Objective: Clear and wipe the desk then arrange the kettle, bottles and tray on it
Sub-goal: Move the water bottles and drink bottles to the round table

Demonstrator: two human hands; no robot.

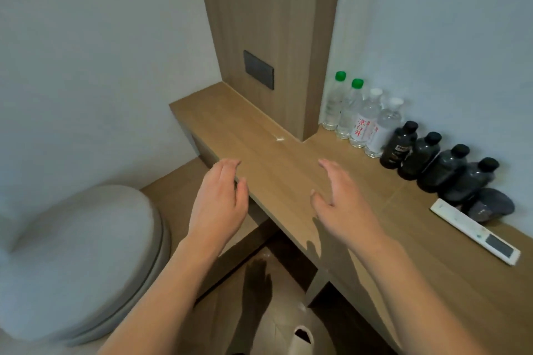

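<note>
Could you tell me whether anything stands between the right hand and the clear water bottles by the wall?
Nothing visible does. The right hand hovers open over bare wooden desk, and the stretch of desk up to the clear plastic water bottles holds nothing; the black bottles stand further right.

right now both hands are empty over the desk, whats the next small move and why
Probably reach the right hand toward the clear bottles against the wall and lift one off. Both it and the left hand hover open and hold nothing, while the wooden desk carries those, the dark bottles and a white remote, plus a small white smear, so wiping should wait.
</note>
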